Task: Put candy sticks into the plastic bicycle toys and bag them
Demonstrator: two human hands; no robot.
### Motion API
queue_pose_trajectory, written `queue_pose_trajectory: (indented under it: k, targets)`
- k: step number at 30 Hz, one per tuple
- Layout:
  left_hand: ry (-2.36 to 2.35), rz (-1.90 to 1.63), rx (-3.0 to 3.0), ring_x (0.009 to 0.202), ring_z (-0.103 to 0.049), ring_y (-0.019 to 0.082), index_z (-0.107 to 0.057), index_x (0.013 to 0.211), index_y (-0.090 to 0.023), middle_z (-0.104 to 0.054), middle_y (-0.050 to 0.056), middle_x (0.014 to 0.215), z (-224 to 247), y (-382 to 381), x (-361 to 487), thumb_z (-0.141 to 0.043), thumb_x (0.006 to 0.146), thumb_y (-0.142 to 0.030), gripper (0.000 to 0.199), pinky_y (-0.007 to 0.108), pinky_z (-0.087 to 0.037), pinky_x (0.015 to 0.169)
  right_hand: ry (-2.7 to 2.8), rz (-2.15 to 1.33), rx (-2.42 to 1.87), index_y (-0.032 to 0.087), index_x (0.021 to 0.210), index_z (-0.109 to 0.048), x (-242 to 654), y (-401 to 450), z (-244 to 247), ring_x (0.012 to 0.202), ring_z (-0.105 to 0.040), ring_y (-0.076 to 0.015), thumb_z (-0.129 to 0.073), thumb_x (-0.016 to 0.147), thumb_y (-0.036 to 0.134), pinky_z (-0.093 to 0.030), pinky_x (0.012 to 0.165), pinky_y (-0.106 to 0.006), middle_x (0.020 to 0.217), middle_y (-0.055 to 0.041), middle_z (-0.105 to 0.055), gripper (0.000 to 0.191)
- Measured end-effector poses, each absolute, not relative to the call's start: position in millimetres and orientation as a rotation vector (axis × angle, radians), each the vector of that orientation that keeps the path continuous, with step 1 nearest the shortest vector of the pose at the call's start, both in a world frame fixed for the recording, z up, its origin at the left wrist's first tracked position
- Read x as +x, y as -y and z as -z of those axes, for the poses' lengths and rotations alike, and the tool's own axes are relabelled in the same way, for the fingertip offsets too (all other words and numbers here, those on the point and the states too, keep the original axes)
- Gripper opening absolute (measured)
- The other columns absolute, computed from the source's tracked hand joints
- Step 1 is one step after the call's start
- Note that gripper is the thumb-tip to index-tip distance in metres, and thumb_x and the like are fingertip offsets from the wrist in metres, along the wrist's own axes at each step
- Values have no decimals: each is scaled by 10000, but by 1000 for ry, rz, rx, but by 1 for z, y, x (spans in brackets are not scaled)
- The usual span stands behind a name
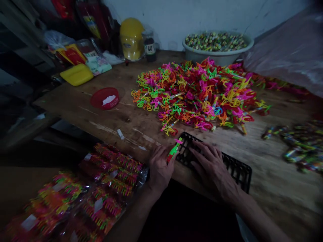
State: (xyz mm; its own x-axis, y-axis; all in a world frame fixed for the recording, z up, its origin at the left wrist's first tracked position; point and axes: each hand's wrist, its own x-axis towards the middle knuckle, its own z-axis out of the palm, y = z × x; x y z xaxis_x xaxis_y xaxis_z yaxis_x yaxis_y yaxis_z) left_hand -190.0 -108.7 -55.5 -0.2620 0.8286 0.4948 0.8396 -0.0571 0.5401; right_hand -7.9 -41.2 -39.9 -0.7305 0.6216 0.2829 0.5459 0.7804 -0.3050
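Your right forearm lies nearest, leading to your right hand, its fingers loosely spread over a black slotted tray. Your left hand pinches a small plastic toy just beside the tray's left end: green body, red lower end, pink crosspiece near the tip. You seem to be handling one toy at the tray, which calls for a light, exact pinch. Beyond lies a neon toy heap.

Toy: green, pink, red; tilted in the left fingers
Rack: black, slotted (partly covered), flat on the worktop
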Motion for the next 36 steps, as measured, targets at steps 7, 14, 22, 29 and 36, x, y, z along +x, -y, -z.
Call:
queue_pose_trajectory:
  k: [7, 14, 22, 29, 36]
  targets:
    - [2186, 1426, -1954, 839, -605, 193, -655, 931, -177, -669, 53, 862, 56, 109, -196, -596, 845, -162, 105, 324, -470, 789, 2511, -330, -764, 178, 1153, -567, -34, 2, 7, 1050, -542, -195, -440, 924, 172, -414, 935, -362, 1146, -84, -610, 262]
    - [2203, 1460, -2029, 867, -597, 190, -625, 966, -189, -669, 36, 918, 58, 108, -198, -597, 819, -118, 165, 343, -446, 843, 2936, -248, -722, 152, 1003, -598, -112, -43, 3, 858, -584, -170, -444, 885, 76, -405, 624, -256, 1051, -92, -599, 208]
    - [2249, 1377, -2055, 851, -598, 208, -599, 948, -179, -665, 42, 896, 56, 106, -199, -597, 817, -173, 130, 377, -444, 844, 2814, -233, -852, 188, 1062, -580, -83, -34, 8, 828, -567, -162, -419, 910, 149, -357, 596, -249, 1010, -66, -611, 224]
    - [2157, 1343, -1961, 866, -610, 193, -583, 1001, -196, -665, 41, 904, 57, 106, -197, -589, 838, -192, 163, 342, -467, 850, 2697, -358, -789, 187, 1046, -604, -41, -12, 9, 921, -576, -176, -404, 926, 156, -427, 803, -278, 1023, -71, -626, 235]
    - [2101, 1236, -1865, 825, -625, 186, -585, 1007, -188, -664, 42, 873, 59, 104, -193, -632, 820, -238, 199, 314, -484, 824, 2753, -210, -802, 187, 964, -622, -29, -10, 4, 893, -562, -177, -405, 897, 113, -430, 755, -277, 1015, -81, -598, 239]
